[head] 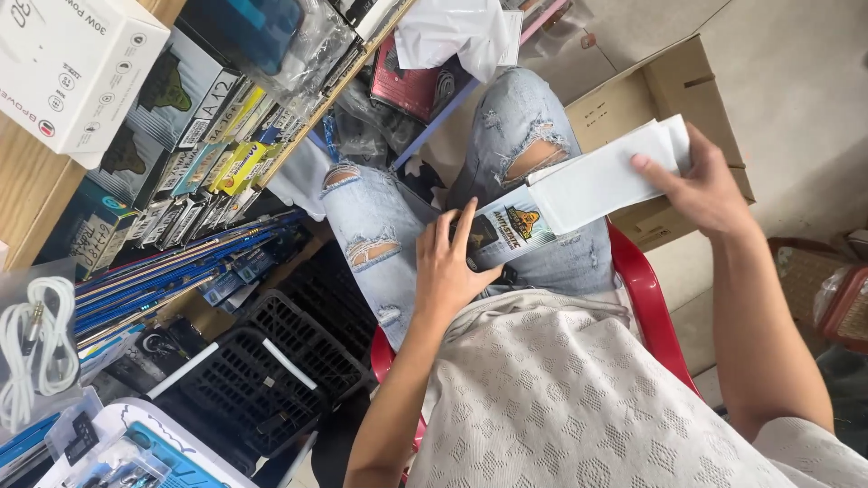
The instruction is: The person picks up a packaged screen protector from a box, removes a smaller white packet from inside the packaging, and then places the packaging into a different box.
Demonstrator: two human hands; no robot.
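Note:
I sit on a red plastic chair [644, 289] in torn light jeans. My left hand [448, 262] grips the lower end of a slim printed package [508, 230] resting on my thigh. My right hand [701, 185] holds the far end of white flat sleeves [601, 181] that stick out of the top of that package, fingers pinched over them.
An open cardboard box [674, 90] lies on the floor beyond my knees. Shelves at the left hold several small boxed accessories [212, 167] and a white box [72, 63]. Black plastic crates [271, 361] stand by my left leg. A coiled white cable [32, 348] hangs at far left.

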